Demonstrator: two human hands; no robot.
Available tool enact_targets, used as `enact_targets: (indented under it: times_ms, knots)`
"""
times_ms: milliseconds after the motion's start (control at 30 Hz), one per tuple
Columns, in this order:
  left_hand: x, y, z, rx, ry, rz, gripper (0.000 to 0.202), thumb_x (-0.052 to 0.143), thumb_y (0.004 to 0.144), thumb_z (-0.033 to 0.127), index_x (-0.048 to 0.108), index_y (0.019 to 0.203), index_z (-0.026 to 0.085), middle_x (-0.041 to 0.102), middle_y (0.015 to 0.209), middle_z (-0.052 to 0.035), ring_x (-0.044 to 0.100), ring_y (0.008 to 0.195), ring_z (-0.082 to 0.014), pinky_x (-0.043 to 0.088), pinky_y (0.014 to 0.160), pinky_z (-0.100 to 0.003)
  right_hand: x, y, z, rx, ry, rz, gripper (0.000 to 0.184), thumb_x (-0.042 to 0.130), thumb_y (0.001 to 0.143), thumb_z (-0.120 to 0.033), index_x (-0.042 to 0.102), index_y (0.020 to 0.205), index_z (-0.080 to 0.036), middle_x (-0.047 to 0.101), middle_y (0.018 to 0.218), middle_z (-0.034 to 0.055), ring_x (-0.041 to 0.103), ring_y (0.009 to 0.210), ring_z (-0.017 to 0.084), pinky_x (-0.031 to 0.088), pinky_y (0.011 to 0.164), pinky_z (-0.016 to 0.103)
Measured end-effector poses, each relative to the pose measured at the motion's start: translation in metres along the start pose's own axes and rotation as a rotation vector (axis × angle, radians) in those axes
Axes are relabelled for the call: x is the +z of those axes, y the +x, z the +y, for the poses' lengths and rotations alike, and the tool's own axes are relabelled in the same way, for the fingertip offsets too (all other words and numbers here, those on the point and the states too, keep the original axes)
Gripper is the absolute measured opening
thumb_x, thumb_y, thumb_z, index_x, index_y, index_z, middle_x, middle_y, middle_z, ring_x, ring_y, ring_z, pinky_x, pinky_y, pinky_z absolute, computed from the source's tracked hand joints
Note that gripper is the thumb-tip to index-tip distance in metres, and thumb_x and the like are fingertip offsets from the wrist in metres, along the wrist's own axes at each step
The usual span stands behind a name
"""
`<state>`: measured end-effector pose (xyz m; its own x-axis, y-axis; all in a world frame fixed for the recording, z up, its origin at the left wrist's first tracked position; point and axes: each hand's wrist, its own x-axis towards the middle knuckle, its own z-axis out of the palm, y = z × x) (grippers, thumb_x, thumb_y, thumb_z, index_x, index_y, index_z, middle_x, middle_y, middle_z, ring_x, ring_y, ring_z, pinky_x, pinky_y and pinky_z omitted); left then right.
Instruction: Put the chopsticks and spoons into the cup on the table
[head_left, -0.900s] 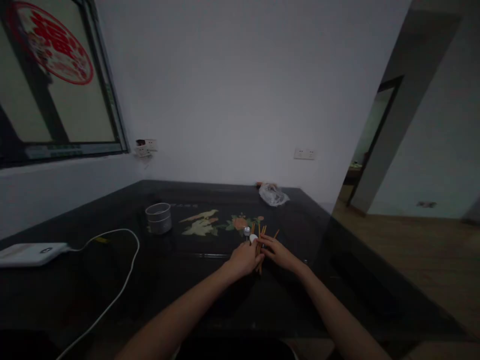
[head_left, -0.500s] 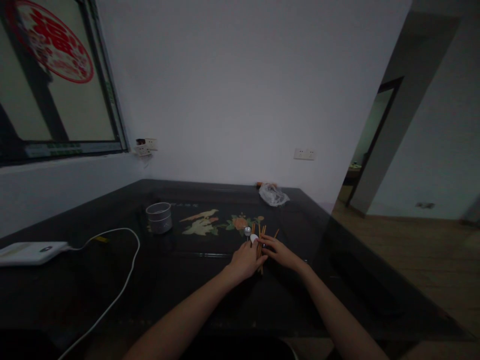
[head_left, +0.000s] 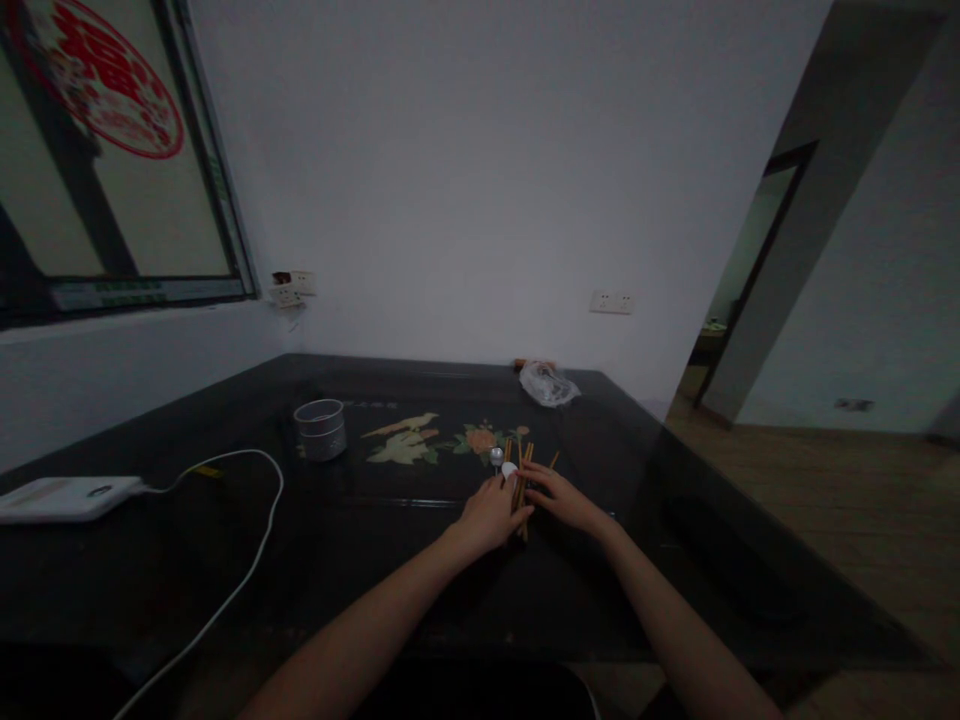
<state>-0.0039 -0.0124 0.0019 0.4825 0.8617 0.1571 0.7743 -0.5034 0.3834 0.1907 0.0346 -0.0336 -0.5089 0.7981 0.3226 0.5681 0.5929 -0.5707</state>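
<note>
A loose bunch of wooden chopsticks [head_left: 521,492] lies on the dark table in front of me, pointing mostly away. My left hand [head_left: 489,512] is closed around the left side of the bunch, its thumb across the sticks. A silver spoon [head_left: 496,457] and a white spoon [head_left: 510,469] stick out beyond its fingers; their handles are hidden. From the right, my right hand [head_left: 561,498] touches the bunch with stretched, slightly parted fingers. One chopstick [head_left: 555,460] slants out past that hand, apart from the others.
A perforated metal holder [head_left: 321,430] stands at the left of the table [head_left: 405,590]. Farther left, a white power bank [head_left: 71,498] trails a white cable [head_left: 271,515]. A clear plastic bag [head_left: 549,384] sits near the wall. A dark long object [head_left: 727,560] lies at the right.
My hands stay at the bunch with only slight finger shifts; the right fingers lie a little farther over the chopsticks. The view has tilted slightly.
</note>
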Motion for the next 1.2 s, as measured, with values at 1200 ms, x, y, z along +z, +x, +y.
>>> enact_targets:
  times_ms: [1200]
  knots:
    - [-0.157,-0.064,-0.241,-0.244,-0.280,1.315,0.029,0.049,0.082,0.027,0.057,0.108,0.018,0.054,0.112,-0.0078,0.050,0.109,-0.0208,0.039,0.098,-0.037,0.059,0.135,-0.127,-0.099,0.469,0.132,0.041,0.057,0.081,-0.029,0.053,0.122,-0.022,0.057,0.125,0.0088,0.055,0.112,0.021,0.045,0.094,0.039]
